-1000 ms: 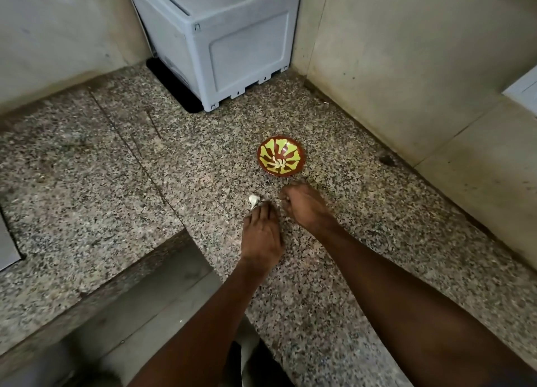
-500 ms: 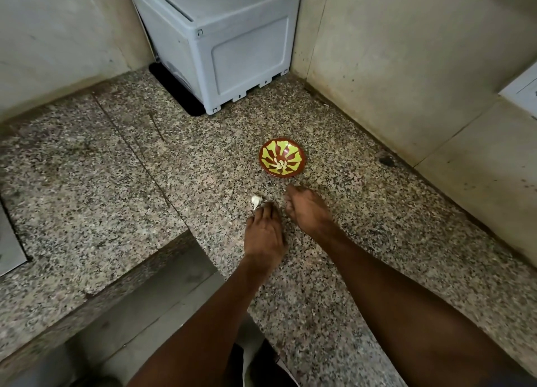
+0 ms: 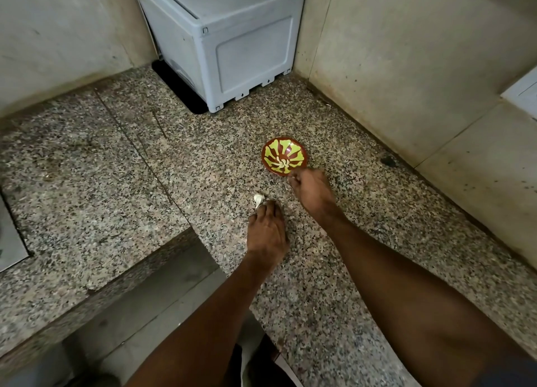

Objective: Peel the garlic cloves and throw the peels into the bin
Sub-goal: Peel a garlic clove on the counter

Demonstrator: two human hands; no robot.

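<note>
Speckled granite counter (image 3: 116, 183) carries a small red-and-yellow patterned bowl (image 3: 284, 155) where the right hand (image 3: 312, 190), grip curled and contents hidden, should drop its clove gently, while the left hand (image 3: 266, 232) pins the white garlic piece (image 3: 258, 199) under straight fingers.

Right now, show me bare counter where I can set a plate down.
Bare speckled granite counter lies left of the left hand, up to the grey plastic box. It is crowded around the red-and-yellow patterned bowl, white garlic piece and right hand.
</note>
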